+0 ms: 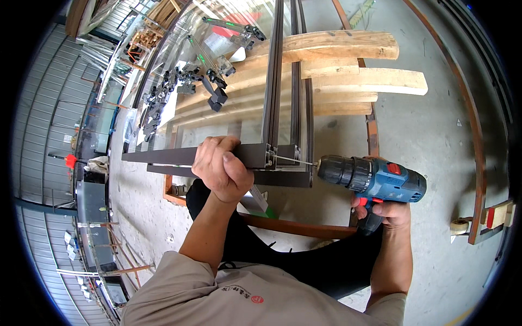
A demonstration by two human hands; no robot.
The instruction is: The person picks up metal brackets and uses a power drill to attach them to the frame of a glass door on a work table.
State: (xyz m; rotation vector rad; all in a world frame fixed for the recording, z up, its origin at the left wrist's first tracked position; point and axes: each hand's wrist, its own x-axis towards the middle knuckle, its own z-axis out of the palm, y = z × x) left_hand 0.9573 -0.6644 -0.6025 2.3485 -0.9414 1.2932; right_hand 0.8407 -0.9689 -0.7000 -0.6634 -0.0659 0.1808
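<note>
My left hand (pixel 222 168) is closed round the near rail of a dark brown metal window frame (pixel 163 155), close to its right-hand corner. In my right hand (pixel 387 213) is a blue and black cordless drill (pixel 375 176), gripped by its handle with fingers near the red trigger. A long thin bit (pixel 293 160) runs left from the chuck to the open end of the frame's corner profile, where its tip appears to touch. Whether the bit turns cannot be seen. More dark frames with glass lie stacked beneath this one.
Wooden beams (pixel 348 81) support the stack, over a rusty brown metal stand (pixel 304 228). Black hardware pieces (pixel 157 103) and fittings with long bars (pixel 209 62) lie on the glass. A wheeled rack (pixel 473 163) stands at the right. Timber (pixel 160 22) is piled far left.
</note>
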